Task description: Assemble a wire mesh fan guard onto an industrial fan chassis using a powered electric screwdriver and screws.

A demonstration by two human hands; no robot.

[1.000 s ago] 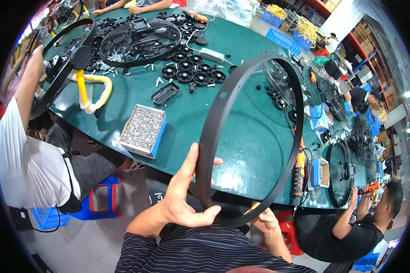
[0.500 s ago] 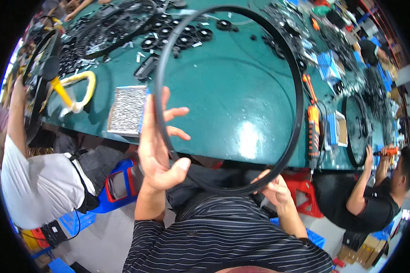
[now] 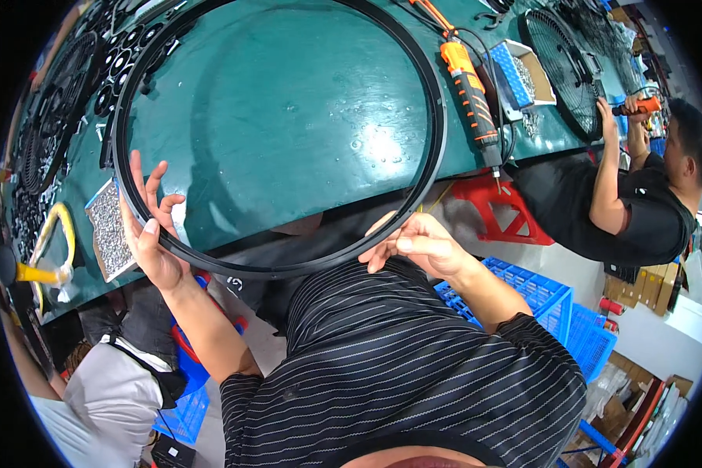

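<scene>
The black ring (image 3: 267,270) gets chopped off up top, above the grip; metal bits (image 3: 112,234) left of that grip? Too tiny to identify.

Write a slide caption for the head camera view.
Right hand and open left hand support a black ring at a green table, an orange-and-black power tool lying to the right.

orange-black power screwdriver (image 3: 471,100) | red stool (image 3: 488,218) | blue crate (image 3: 532,285) | black-shirted co-worker (image 3: 639,222)

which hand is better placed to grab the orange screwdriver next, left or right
Probably the right hand: it holds the black ring at the lower right, nearer the orange screwdriver, while the left hand is at its lower left.
</scene>
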